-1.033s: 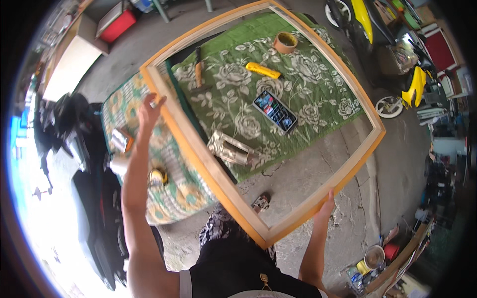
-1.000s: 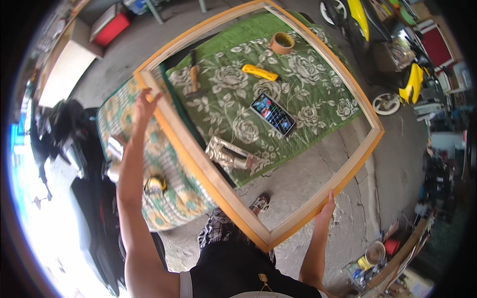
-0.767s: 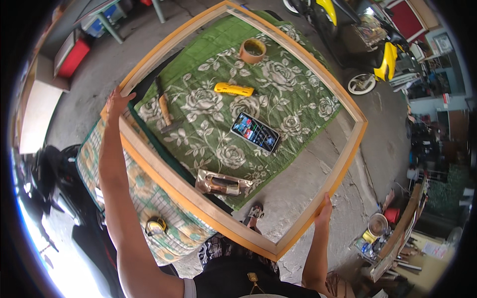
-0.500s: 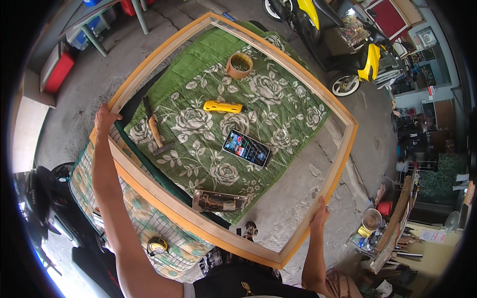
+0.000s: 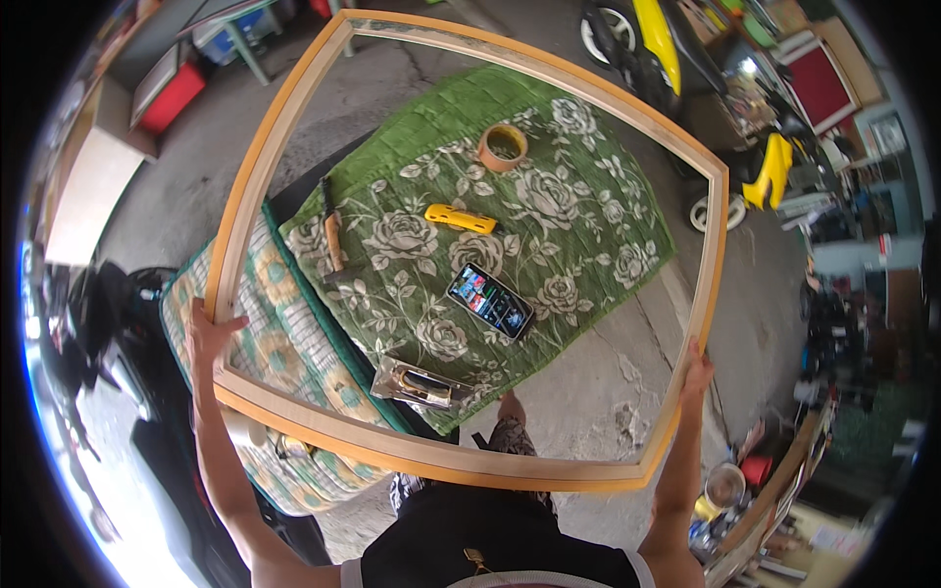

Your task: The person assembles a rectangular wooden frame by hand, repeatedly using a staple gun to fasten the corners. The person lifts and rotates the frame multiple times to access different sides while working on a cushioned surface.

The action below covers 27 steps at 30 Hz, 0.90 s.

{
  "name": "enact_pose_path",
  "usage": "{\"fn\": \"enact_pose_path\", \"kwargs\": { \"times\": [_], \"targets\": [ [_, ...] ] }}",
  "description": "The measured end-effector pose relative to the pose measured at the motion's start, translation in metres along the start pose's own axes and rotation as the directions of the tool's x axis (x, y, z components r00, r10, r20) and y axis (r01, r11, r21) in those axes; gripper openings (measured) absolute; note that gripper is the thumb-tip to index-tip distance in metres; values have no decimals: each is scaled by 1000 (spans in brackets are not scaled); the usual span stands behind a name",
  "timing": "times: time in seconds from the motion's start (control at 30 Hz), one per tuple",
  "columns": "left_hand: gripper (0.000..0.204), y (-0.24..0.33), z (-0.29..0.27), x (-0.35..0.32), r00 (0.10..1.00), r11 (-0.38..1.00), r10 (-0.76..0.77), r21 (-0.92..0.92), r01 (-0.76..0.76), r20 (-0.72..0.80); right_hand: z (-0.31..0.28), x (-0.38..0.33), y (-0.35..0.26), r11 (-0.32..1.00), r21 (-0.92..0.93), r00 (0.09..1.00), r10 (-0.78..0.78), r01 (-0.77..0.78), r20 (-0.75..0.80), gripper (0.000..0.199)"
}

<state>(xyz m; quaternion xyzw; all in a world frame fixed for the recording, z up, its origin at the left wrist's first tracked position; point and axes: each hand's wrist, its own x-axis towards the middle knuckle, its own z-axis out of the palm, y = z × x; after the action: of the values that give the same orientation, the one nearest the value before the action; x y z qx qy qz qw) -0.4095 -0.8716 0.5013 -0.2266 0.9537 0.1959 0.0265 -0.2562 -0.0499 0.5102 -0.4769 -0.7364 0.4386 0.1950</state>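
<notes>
1. Head view, the frame: I hold a large wooden frame (image 5: 461, 461) up in the air in front of me, level and above the ground, so that I look straight down through its opening. Compared with a second ago it sits more squarely in view and reaches further out over the green floral mat (image 5: 549, 255). Its near rail now runs across just above my lap, so I judge that I have been shifting it forward and levelling it.

2. Head view, my left hand (image 5: 209, 338): it grips the frame at the near left corner. The fingers are spread and wrapped over the left rail, with the thumb set apart. A second ago this hand was higher up that rail.

3. Head view, my right hand (image 5: 694, 365): it holds the right rail from below, near the right corner. The fingers are pressed against the wood. I cannot tell how far they curl round it.

4. Head view, seen through the frame: on the mat lie a roll of tape (image 5: 503, 147), a yellow utility knife (image 5: 460, 218), a phone (image 5: 490, 300) with its screen lit, a wood-handled tool (image 5: 333, 235) and a shiny metal part (image 5: 420, 385) at the mat's near edge. A checked cushion (image 5: 294, 343) lies under the mat's left side. None of them touches the frame.

5. Head view, further out: a yellow scooter (image 5: 657, 39) stands beyond the mat.
</notes>
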Motion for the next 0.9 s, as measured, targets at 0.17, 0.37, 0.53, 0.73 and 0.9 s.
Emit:
{"fn": "enact_pose_path", "kwargs": {
  "times": [0.17, 0.37, 0.53, 0.73, 0.9],
  "targets": [
    [58, 24, -8, -150, 953, 941, -287, -218, 260, -101, 63, 141, -18, 984, -88, 964, -128, 152, 231, 52],
    [57, 66, 48, -296, 758, 784, -620, -187, 592, -203, 184, 225, -84, 944, -117, 799, -192, 310, 570, 57],
    [74, 74, 102, -358, 572, 622, -782, -260, 738, -248, 242, 234, -104, 880, -39, 658, -324, 474, 680, 57],
    [73, 65, 121, -361, 518, 516, -853, -251, 819, -63, 264, 228, -100, 874, -78, 617, -273, 480, 738, 65],
    [68, 56, 134, -337, 522, 491, -852, -283, 824, 41, 266, 236, -101, 661, -290, 609, -319, 692, 726, 65]
  ]
}}
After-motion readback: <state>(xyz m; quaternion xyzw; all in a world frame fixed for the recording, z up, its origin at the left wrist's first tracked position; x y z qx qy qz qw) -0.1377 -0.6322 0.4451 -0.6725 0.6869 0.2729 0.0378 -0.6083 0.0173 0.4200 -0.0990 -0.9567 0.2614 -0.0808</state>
